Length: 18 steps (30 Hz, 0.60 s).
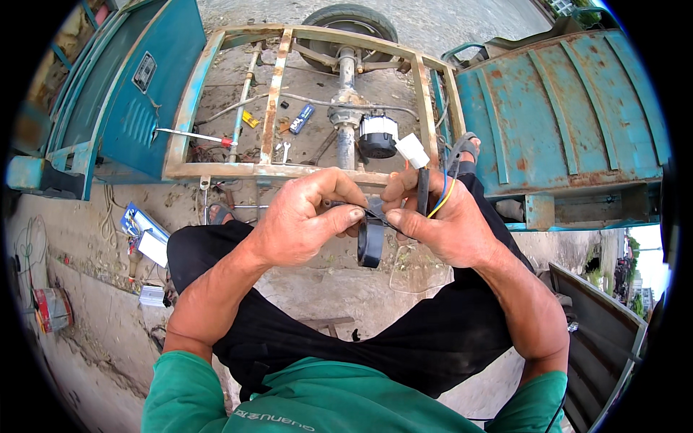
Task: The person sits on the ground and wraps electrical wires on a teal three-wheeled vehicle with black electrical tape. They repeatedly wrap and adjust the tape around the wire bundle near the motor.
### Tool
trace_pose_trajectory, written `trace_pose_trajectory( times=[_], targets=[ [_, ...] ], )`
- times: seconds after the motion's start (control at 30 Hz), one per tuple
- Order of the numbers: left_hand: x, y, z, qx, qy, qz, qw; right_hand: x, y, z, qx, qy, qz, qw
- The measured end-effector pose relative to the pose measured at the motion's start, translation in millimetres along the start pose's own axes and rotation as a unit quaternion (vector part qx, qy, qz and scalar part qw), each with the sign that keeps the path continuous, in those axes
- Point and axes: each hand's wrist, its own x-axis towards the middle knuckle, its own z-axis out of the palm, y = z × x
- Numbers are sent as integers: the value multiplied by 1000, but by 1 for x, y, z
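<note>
Both my hands meet in front of my lap. My left hand (307, 216) is closed in a pinch on a dark strip of black electrical tape; the tape roll (370, 242) hangs between my hands. My right hand (447, 220) is closed around a black cable (423, 191), its thumb and forefinger pinching close to the tape. A white plastic connector (412, 151) sticks up from the cable's upper end. Blue and yellow wires (442, 198) bow out beside the right hand. The fingers partly hide where tape and cable meet.
Ahead lies a rusty vehicle frame (278, 94) with an axle (346, 79), a wheel (354, 25) and a motor (378, 136). A screwdriver (195, 135) rests across the frame's left side. Teal panels (556, 115) stand at right. A red bucket (54, 309) is at left.
</note>
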Motion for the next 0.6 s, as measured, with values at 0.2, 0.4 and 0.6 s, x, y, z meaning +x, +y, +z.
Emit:
trace_pose_trajectory(
  times=[0.2,0.4,0.6],
  targets=[
    [1,5,5,-12,14,-32,999,-8,-13,1,-140,-23,-79,987],
    [-1,2,8,-14,23,-11,1000,-1,1,16,-56,49,-100,992],
    [-1,-3,8,37,50,56,997,3,2,9,81,71,36,994]
  ],
)
